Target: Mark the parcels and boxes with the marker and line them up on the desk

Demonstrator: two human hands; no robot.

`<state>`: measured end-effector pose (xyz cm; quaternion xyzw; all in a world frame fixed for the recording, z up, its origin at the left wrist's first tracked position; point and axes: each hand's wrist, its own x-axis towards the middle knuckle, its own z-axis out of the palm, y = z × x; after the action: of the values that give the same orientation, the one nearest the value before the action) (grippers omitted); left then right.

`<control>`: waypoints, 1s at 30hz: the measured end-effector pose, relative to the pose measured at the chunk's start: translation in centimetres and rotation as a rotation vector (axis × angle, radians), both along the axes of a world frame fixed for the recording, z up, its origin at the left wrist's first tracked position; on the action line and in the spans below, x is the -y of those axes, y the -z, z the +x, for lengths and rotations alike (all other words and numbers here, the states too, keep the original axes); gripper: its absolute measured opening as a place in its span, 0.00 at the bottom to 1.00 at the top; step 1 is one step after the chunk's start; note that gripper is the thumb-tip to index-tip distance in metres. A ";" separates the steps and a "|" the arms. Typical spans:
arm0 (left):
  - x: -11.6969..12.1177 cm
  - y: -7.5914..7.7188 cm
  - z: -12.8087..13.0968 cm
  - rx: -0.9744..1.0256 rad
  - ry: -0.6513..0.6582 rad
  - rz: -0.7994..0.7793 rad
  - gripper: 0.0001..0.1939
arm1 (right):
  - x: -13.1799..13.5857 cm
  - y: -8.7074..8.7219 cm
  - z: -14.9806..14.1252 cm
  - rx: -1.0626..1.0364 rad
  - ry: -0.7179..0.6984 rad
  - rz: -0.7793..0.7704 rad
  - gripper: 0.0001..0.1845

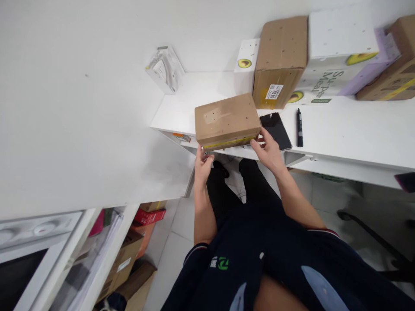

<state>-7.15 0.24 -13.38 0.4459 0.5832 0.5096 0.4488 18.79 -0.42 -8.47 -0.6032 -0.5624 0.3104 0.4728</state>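
A brown cardboard box point(227, 115) with a yellow strip along its near side is held at the front edge of the white desk point(343, 129). My left hand point(203, 165) grips its near left corner, fingertips partly hidden beneath. At the near right corner, my right hand point(267, 149) holds the box between thumb and fingers. Just right of the box lies a dark tablet or phone point(276, 131), partly behind my right hand. A black marker point(299, 128) lies on the desk further right.
Along the wall stand a taller brown box point(281, 45), a white avocado-print box point(342, 34) and another carton point(403, 65). A plastic-wrapped packet point(165, 69) leans at the back left. A white shelf unit point(121, 216) with boxes is at lower left; a black chair base point(372, 237) stands at right.
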 end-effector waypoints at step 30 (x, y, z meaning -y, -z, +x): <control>2.6 -7.2 2.4 -0.086 -0.090 0.335 0.42 | 1.9 -3.5 0.5 0.120 0.046 0.139 0.36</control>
<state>-4.79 -2.35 -6.17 0.5093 0.5282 0.5994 0.3198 19.30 -2.28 -4.94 -0.5990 -0.5959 0.2229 0.4862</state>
